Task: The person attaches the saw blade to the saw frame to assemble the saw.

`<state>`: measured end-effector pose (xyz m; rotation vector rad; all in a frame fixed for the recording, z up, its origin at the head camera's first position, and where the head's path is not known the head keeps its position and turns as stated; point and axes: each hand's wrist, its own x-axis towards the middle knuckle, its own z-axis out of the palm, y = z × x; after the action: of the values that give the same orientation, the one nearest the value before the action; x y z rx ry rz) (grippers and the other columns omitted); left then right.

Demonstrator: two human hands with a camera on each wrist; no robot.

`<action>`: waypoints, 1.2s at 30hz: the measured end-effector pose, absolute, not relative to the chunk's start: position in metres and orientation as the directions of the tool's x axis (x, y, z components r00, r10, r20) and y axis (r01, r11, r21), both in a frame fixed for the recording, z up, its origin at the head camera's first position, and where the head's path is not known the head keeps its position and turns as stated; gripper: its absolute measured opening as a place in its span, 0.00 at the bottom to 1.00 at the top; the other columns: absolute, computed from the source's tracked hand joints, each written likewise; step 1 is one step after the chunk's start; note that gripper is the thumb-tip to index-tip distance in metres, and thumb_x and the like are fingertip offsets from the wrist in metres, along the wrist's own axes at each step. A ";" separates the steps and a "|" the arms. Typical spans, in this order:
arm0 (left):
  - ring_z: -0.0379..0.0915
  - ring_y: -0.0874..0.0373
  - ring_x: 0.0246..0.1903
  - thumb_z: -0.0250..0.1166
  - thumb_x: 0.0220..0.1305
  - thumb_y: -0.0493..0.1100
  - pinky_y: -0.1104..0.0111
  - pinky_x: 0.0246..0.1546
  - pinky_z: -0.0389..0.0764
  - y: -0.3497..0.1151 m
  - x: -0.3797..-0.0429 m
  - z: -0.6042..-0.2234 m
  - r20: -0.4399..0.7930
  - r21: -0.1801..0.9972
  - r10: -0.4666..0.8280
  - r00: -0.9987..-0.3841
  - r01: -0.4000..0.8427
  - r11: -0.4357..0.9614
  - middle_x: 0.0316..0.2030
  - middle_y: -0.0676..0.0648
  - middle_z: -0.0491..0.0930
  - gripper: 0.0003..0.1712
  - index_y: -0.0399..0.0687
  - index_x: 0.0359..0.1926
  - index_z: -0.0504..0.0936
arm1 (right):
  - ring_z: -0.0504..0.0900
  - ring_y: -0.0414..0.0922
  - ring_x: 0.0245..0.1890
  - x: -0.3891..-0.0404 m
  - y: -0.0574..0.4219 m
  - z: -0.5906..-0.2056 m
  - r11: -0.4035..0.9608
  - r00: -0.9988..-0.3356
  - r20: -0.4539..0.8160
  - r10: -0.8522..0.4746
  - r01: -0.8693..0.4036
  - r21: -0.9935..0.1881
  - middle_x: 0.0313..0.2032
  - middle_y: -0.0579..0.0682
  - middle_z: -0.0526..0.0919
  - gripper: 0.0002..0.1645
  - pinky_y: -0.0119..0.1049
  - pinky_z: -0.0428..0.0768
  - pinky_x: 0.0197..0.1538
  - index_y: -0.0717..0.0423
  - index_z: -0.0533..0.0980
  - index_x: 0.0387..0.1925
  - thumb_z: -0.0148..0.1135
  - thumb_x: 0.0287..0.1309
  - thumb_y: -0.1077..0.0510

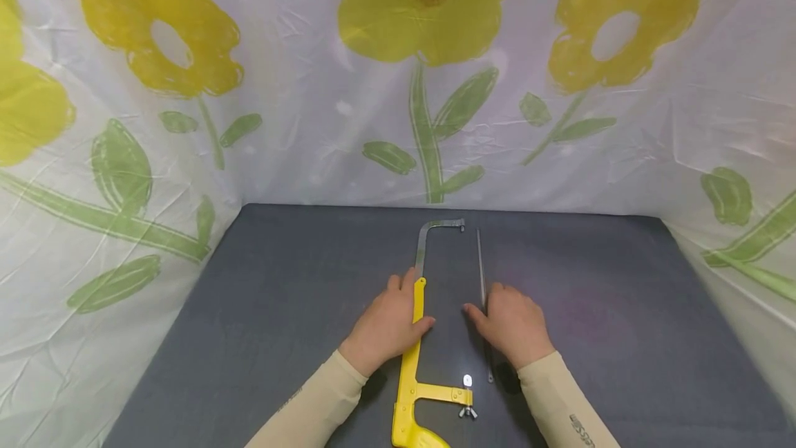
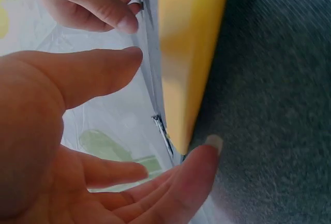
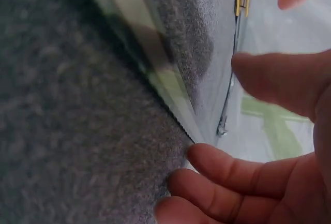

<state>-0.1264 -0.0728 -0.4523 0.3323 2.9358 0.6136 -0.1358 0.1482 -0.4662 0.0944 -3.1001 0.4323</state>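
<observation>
A yellow-handled hacksaw frame [image 1: 408, 372] lies lengthwise on the dark table, its silver hooked end pointing away. My left hand [image 1: 385, 323] reaches over the frame's middle, thumb to the right and fingers to the left. In the left wrist view, the thumb stands apart from the yellow bar [image 2: 186, 53], and one fingertip is right at its far end. To the right lies a thin, loose saw blade [image 1: 481, 261], roughly parallel to the frame. My right hand [image 1: 515, 323] spreads over it. In the right wrist view, fingertips come close to the toothed blade [image 3: 155, 48], thumb held apart.
Near the handle, a short yellow arm carries a silver wing nut [image 1: 468, 412] and a pin [image 1: 468, 381]. The dark table [image 1: 280, 310] ends at a pale curtain [image 1: 311, 137] printed with yellow flowers, which hangs behind and along both sides.
</observation>
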 end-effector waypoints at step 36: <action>0.72 0.55 0.29 0.81 0.49 0.47 0.66 0.28 0.79 -0.067 -0.123 -0.451 -0.194 0.477 0.179 -0.964 0.067 0.876 0.52 0.39 0.71 0.58 0.43 0.76 0.59 | 0.69 0.47 0.17 -0.132 0.147 -0.463 0.905 -0.988 -0.120 0.100 0.140 -0.402 0.12 0.45 0.68 0.27 0.42 0.63 0.19 0.48 0.69 0.07 0.62 0.60 0.49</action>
<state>-0.1230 -0.0666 -0.4510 0.1869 2.8144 0.7037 -0.1322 0.1473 -0.4631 -0.1997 -3.1599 0.6787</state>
